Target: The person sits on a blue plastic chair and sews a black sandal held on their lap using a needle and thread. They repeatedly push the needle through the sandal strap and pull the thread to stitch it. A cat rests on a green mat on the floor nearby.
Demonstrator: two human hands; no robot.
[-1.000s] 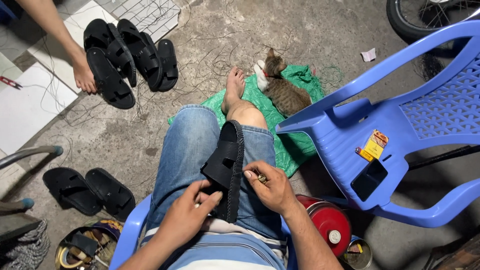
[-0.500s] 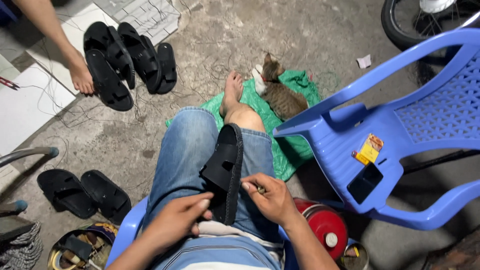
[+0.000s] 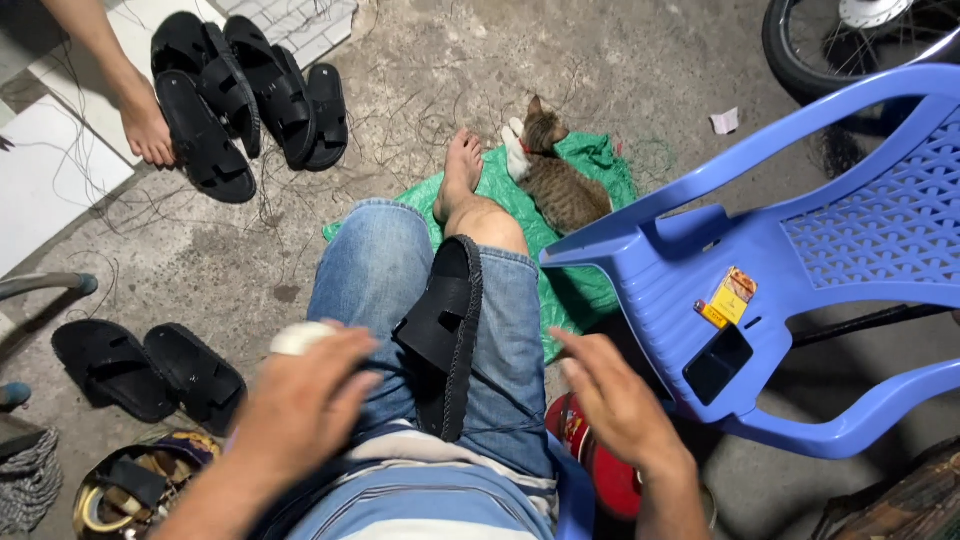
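Bare forearms, no sleeves showing. The left hand has a white wrap on one finger. Blue denim shorts, a blue-and-white striped shirt, bare foot.

Both hands are motion-blurred; the wheel is cut off.

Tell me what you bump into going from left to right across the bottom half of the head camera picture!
Pair of black sandals on the floor → left hand → black sandal on the lap → right hand → dark phone on the blue chair seat
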